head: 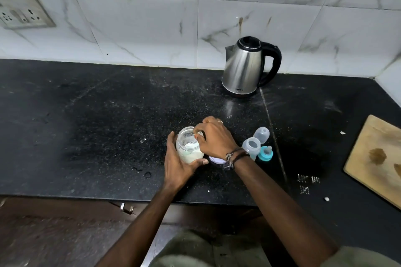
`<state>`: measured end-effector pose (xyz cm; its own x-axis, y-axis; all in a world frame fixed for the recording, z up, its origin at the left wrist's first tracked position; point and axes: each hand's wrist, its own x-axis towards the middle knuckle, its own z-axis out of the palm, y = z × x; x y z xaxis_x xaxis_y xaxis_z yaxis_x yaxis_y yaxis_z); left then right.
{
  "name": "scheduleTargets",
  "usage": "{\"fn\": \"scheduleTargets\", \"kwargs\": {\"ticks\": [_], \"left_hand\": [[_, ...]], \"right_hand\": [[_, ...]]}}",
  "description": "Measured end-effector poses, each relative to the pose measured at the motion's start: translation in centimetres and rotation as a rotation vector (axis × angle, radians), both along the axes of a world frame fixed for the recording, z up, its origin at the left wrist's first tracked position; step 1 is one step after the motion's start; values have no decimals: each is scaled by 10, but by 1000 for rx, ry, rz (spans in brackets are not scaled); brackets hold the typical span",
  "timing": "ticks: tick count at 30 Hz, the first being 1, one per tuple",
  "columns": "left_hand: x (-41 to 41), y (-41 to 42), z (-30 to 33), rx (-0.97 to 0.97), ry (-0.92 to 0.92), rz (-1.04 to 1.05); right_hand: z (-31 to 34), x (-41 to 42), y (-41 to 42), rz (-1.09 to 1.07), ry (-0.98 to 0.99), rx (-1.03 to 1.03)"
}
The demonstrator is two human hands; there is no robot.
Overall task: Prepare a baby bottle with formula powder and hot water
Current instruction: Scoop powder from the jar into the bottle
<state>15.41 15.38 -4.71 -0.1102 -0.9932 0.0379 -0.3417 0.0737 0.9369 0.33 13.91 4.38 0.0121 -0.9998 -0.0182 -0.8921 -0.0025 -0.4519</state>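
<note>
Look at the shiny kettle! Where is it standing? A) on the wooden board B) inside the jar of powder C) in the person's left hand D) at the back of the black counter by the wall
D: the kettle stands at the back of the black counter, close to the tiled wall, while the left hand holds the jar and the wooden board bears no kettle.
</note>
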Motion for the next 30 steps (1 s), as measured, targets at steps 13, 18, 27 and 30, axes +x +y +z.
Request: {"fn": "scheduleTargets", "kwargs": {"ticks": [13,18,27,30], "left_hand": [[4,1,8,-44,2,39],[1,-1,9,-55,-60,12],[-2,4,4,-131,-115,-10],[1,2,2,-150,-98,1]], "right_hand": [[19,37,-40,142,586,309],[21,28,-36,163,588,293],[24,20,-22,214,508,275],[27,17,-16,230,431,207]]}}
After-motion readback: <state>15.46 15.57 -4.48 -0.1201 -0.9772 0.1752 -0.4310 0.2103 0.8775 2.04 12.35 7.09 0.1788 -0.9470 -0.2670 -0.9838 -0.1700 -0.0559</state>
